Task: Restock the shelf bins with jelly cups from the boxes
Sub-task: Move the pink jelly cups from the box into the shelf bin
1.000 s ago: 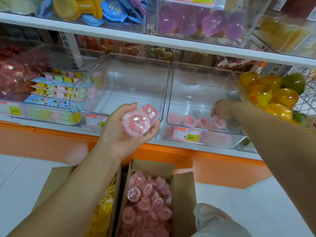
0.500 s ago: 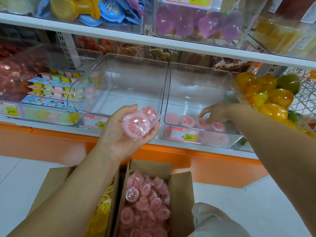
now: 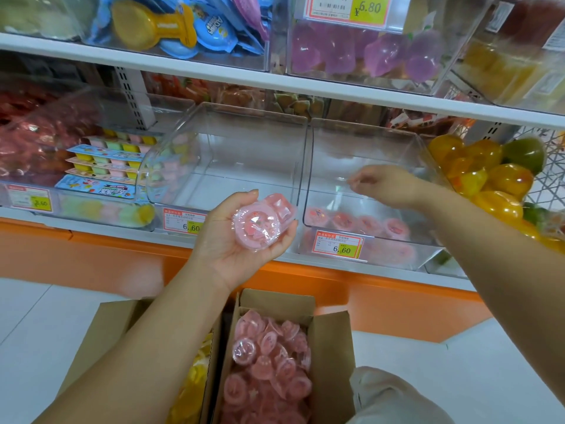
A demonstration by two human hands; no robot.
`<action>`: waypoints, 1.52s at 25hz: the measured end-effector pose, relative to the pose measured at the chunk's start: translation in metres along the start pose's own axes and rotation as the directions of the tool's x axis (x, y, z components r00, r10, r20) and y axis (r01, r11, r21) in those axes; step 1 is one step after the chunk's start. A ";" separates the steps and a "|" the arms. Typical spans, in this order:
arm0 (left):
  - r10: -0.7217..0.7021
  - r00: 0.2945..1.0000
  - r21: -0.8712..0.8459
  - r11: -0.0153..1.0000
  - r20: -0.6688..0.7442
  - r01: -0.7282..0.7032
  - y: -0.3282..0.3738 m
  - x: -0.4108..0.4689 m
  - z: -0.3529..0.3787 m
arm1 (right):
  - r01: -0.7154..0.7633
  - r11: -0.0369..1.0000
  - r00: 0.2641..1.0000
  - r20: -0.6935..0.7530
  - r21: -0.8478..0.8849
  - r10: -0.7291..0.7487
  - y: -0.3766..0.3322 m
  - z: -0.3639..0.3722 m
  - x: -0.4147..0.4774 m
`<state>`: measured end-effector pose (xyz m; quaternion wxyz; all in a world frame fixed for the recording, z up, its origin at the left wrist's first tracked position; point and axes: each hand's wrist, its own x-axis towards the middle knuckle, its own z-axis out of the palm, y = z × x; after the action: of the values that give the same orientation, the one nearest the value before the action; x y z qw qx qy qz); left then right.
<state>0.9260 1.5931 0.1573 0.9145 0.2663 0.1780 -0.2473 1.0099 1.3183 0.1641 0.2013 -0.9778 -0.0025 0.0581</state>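
Above the box (image 3: 331,338) at 6 o'clock, the jelly cups (image 3: 260,223) cradled in your left hand (image 3: 235,243) could slip off if the palm tilts: its fingers (image 3: 279,247) only curl loosely round them. At 2 o'clock your right hand (image 3: 388,185) hovers over the bin (image 3: 367,142), fingers slack, holding nothing.
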 end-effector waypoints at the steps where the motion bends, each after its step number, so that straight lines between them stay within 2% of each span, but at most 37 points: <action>1: 0.000 1.000 0.000 1.000 0.002 0.000 0.000 0.001 0.000 | 0.049 0.980 0.999 -0.025 0.192 -0.045 -0.022 -0.004 -0.012; 2: -0.004 1.000 -0.005 1.000 0.007 0.004 0.001 0.002 0.001 | 0.107 0.935 0.994 -0.015 0.338 -0.109 -0.045 -0.006 -0.027; 4: -0.015 1.000 -0.021 1.000 0.015 0.015 0.001 0.004 0.002 | 0.217 0.858 0.966 0.026 0.465 -0.258 -0.085 -0.002 -0.056; 6: -0.028 0.998 0.003 1.000 0.058 0.028 0.000 0.005 0.001 | 0.315 0.826 0.929 0.028 0.468 -0.369 -0.112 0.009 -0.072; 9: -0.037 0.992 0.029 0.999 0.120 0.034 0.001 0.006 0.000 | 0.395 0.845 0.915 -0.076 0.361 -0.396 -0.126 0.023 -0.071; 12: -0.023 0.988 0.048 0.999 0.151 0.016 0.001 0.004 0.001 | 0.377 0.850 0.924 -0.096 0.367 -0.369 -0.126 0.033 -0.067; 14: -0.010 0.991 0.035 0.999 0.133 0.006 0.001 0.003 0.002 | 0.328 0.834 0.938 -0.046 0.445 -0.344 -0.126 0.036 -0.066; 15: 0.002 0.994 0.015 1.000 0.113 -0.004 0.001 0.004 0.001 | 0.285 0.793 0.943 -0.007 0.539 -0.334 -0.125 0.033 -0.066; 17: 0.026 0.997 -0.035 0.999 0.067 -0.023 0.004 0.007 -0.002 | 0.192 0.638 0.954 0.010 0.745 -0.299 -0.111 0.016 -0.060; 19: 0.055 0.997 -0.045 0.998 0.055 -0.052 0.009 0.008 -0.007 | 0.108 0.507 0.987 -0.031 0.855 -0.157 -0.081 -0.009 -0.040; 20: 0.075 0.996 -0.022 0.997 0.052 -0.074 0.010 0.008 -0.010 | 0.059 0.523 0.998 -0.046 0.850 -0.038 -0.063 -0.017 -0.027; 23: 0.125 0.991 0.080 0.988 0.048 -0.129 0.011 0.006 -0.012 | -0.170 0.722 0.947 -0.091 0.670 0.307 -0.015 -0.007 0.016; 25: 0.137 0.990 0.119 0.983 0.038 -0.140 0.012 0.006 -0.011 | -0.292 0.759 0.920 -0.045 0.581 0.389 -0.003 0.017 0.044; 30: 0.141 0.987 0.153 0.977 0.075 -0.151 0.012 0.010 -0.012 | -0.402 0.883 0.913 0.024 0.242 0.408 -0.005 0.061 0.087; 36: 0.134 0.987 0.176 0.973 0.092 -0.148 0.009 0.015 -0.013 | -0.374 0.911 0.927 0.083 0.176 0.365 0.001 0.073 0.084; 38: 0.129 0.986 0.199 0.969 0.104 -0.148 0.006 0.017 -0.013 | -0.317 0.930 0.948 0.022 0.184 0.319 -0.004 0.061 0.072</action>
<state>0.9403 1.5985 0.1416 0.9040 0.3602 0.0910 -0.2117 1.0741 1.3479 0.1019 0.2794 -0.9425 0.1619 0.0859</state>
